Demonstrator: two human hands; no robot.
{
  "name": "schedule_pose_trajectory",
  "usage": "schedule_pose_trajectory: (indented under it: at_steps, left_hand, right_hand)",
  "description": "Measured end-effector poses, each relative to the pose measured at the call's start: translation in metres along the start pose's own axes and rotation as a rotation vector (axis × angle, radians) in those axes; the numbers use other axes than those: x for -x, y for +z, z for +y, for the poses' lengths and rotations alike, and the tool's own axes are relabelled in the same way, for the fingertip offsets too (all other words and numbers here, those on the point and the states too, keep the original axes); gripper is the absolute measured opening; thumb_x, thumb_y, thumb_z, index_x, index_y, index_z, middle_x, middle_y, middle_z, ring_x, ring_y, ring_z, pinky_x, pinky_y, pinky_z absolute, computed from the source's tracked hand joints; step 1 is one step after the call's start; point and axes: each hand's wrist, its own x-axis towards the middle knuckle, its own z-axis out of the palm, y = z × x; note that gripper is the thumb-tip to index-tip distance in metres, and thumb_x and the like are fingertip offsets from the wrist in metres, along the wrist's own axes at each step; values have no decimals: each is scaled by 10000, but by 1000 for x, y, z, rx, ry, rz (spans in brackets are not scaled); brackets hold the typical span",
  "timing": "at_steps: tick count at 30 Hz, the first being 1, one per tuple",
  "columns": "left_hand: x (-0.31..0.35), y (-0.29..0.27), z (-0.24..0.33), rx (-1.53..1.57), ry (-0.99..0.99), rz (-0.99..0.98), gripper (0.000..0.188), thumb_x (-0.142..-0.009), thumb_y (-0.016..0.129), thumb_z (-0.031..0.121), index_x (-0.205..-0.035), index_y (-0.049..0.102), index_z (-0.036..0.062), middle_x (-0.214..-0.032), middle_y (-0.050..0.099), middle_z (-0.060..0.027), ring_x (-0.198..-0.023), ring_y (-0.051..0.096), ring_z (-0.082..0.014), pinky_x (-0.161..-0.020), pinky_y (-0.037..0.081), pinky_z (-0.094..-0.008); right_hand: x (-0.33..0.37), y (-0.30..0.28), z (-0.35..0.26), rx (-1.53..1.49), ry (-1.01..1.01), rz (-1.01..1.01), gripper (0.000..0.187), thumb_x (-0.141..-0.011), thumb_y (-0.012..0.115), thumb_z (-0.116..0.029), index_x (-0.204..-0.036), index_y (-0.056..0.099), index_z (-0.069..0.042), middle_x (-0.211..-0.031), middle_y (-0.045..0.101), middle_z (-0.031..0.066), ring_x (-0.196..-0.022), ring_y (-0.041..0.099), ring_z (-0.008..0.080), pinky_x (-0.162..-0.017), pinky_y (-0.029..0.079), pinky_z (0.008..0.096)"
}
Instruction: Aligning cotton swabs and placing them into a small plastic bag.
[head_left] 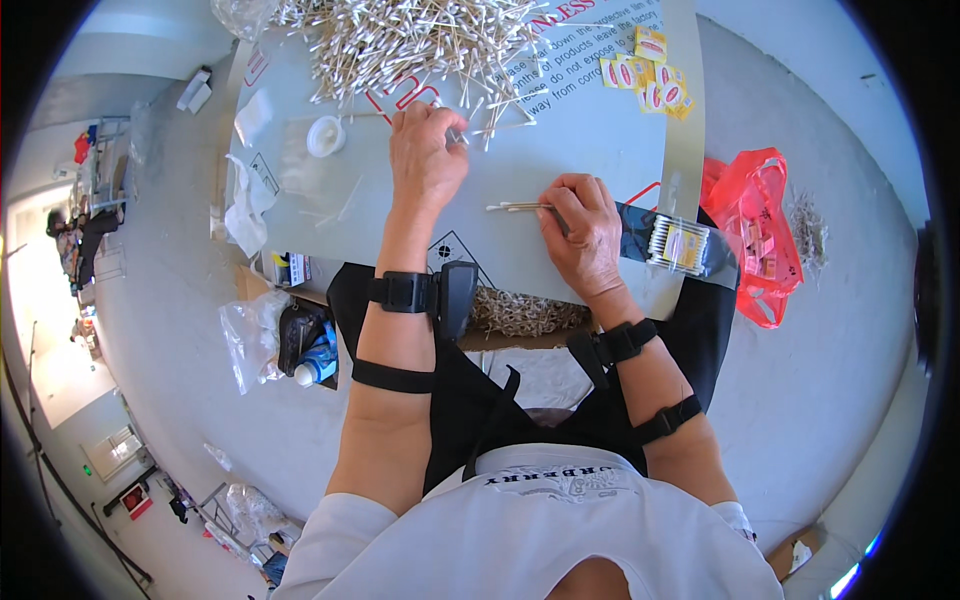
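Two hands over the board: left (pixel 428 150) pinching loose swabs (pixel 400 40), right (pixel 585 235) gripping a swab bundle (pixel 512 207).

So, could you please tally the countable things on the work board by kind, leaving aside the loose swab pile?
Small yellow paper packets: about 6, overlapping
Round white plastic lid: 1
Clear plastic pack of cotton swabs: 1
Small bunch of wooden-stick cotton swabs in the right hand: 1
Total: about 9
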Motion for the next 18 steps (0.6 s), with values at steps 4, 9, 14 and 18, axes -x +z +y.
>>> schedule_pose_trajectory:
  at_steps: [4, 9, 14, 18]
  left_hand:
    - [-5, 3, -10, 242, -189, 45, 258, -682, 652, 10, -922, 672, 100, -925, 581, -104, -951, 544, -326, -842, 459, -411]
    - [-6, 5, 7, 48, 136, 212, 235, -658, 748, 49, -871, 660, 98, -920, 567, -66, -962, 528, -302, -828, 438, -420]
    - [5, 17, 44, -37, 176, 43, 166, -690, 777, 83, -805, 660, 105, -927, 551, -38, -962, 490, -269, -856, 398, -401]
    - [-1, 23, 48, -21, 192, 124, 157, -706, 773, 88, -762, 627, 96, -920, 547, -39, -948, 485, -277, -842, 392, -409]
  right_hand:
    - [0, 1, 0, -5, 4, 5, 131, -714, 673, -29, -828, 615, -60, -922, 571, 73, -854, 565, 277, -747, 482, 390]
    - [-1, 1, -2, -8, 1, 7, 121, -720, 671, -35, -825, 618, -63, -921, 572, 71, -853, 566, 276, -746, 484, 390]
    - [1, 0, 1, 0, 5, 24, 106, -725, 669, -32, -814, 622, -63, -911, 573, 73, -846, 568, 278, -740, 485, 394]
    - [0, 0, 0, -12, 0, 21, 107, -725, 673, -30, -814, 623, -61, -910, 573, 73, -845, 567, 281, -738, 485, 396]
